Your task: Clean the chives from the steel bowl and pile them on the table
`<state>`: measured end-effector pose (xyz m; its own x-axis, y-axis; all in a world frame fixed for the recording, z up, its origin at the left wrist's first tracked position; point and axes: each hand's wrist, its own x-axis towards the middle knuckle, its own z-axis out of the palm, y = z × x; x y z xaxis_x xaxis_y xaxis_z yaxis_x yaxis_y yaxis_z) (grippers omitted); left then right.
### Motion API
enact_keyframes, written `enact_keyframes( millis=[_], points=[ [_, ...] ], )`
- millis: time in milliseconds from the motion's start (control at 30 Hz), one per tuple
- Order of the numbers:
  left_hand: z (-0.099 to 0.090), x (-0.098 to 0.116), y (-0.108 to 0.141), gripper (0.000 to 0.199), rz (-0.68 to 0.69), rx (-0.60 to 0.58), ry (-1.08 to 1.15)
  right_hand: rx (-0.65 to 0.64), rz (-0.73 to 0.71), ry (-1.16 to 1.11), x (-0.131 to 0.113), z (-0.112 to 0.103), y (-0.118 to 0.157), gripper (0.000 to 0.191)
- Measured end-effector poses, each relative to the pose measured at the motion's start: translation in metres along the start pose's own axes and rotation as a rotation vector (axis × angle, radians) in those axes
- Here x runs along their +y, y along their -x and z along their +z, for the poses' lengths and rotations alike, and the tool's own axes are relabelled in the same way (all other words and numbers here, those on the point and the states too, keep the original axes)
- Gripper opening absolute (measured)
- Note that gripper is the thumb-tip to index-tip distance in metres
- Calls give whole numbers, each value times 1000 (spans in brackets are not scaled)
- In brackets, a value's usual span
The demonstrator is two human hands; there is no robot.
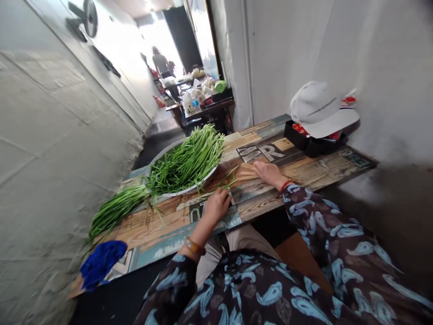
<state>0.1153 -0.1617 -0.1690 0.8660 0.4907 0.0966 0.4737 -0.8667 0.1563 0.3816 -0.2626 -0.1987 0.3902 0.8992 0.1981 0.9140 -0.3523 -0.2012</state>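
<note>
Long green stalks [189, 160] are heaped in a wide metal basin [212, 173] on the patterned wooden table [259, 205]. To the basin's left, another bundle of stalks [118, 207] lies on the tabletop. My left hand [217, 205] rests at the near table edge, fingers bent near a few loose green stalks [230, 179]; what it holds, if anything, is hidden. My right hand [267, 173] lies on the table to the right, over thin tan sticks or strips [246, 170], its fingers together; whether it grips them is unclear.
A white cap [321, 108] sits on a black box [314, 145] at the table's right end. Blue cloth [103, 264] lies at the left end. Walls stand on both sides. Farther back, a person [161, 63] stands near another table loaded with bags [199, 97].
</note>
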Motion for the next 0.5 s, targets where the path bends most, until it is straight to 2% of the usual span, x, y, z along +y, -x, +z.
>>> enact_keyframes(
  millis=[100, 200, 267, 367, 400, 500],
  points=[
    [0, 2, -19, 31, -39, 28, -52, -8, -65, -44, 7, -1, 5, 33],
    [5, 2, -25, 27, -105, 41, -61, -23, -203, -53, 7, -6, 18, 34],
    [12, 1, -24, 24, -133, 30, -29, -32, -297, -38, 7, -4, 28, 18],
    [26, -4, -22, 24, -138, 40, 51, -10, -431, -9, 21, 10, 30, 22],
    [29, -6, -22, 25, -144, 60, 74, 70, -439, -62, 28, 16, 27, 24],
    [36, -7, -21, 27, -169, 140, 127, 124, -470, -159, 48, 33, 21, 29]
  ],
)
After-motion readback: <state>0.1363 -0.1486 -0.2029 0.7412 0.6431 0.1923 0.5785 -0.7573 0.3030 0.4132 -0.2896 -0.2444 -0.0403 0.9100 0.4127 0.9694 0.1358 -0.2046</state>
